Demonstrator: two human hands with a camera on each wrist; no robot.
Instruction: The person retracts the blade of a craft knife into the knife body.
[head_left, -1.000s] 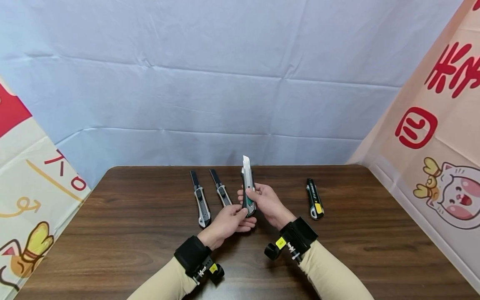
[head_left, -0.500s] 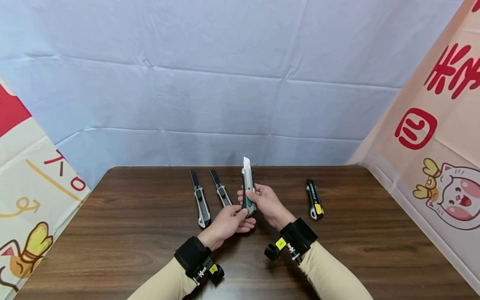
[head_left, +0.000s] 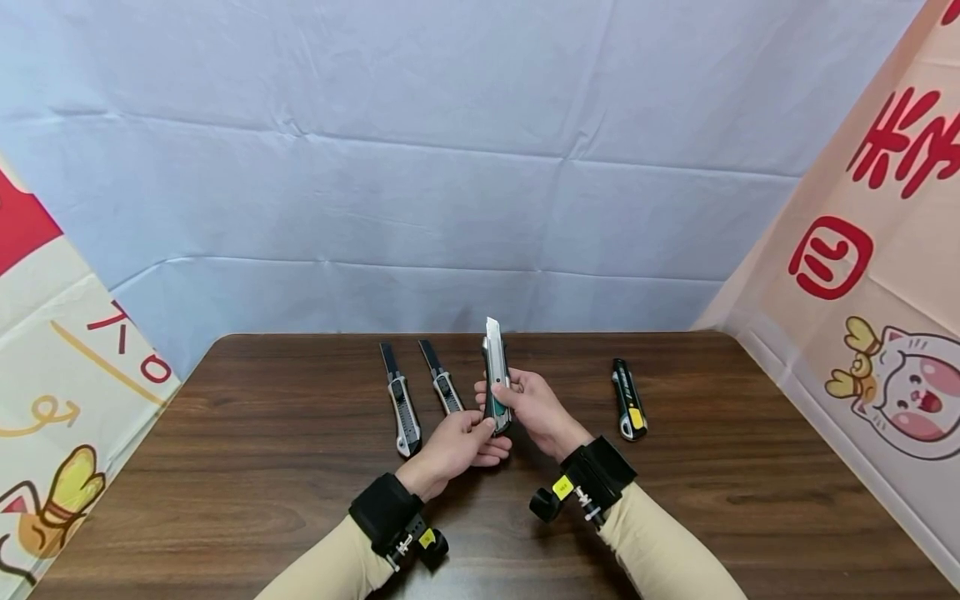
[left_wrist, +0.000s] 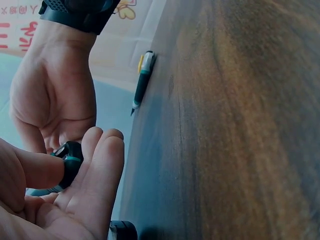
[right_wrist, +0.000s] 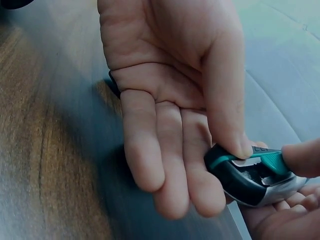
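While the left hand [head_left: 452, 442] pinches the knife [head_left: 495, 358] at its base, the right hand [head_left: 542, 408] pinches it farther up, blade [head_left: 492, 330] out!

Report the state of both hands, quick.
Left hand: closed, pinching the silver-bladed utility knife at its butt.
Right hand: closed, holding the same knife, thumb at its teal slider.

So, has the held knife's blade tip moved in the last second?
Yes, slightly down: in the head view, the blade reaches less far past the table's back edge.
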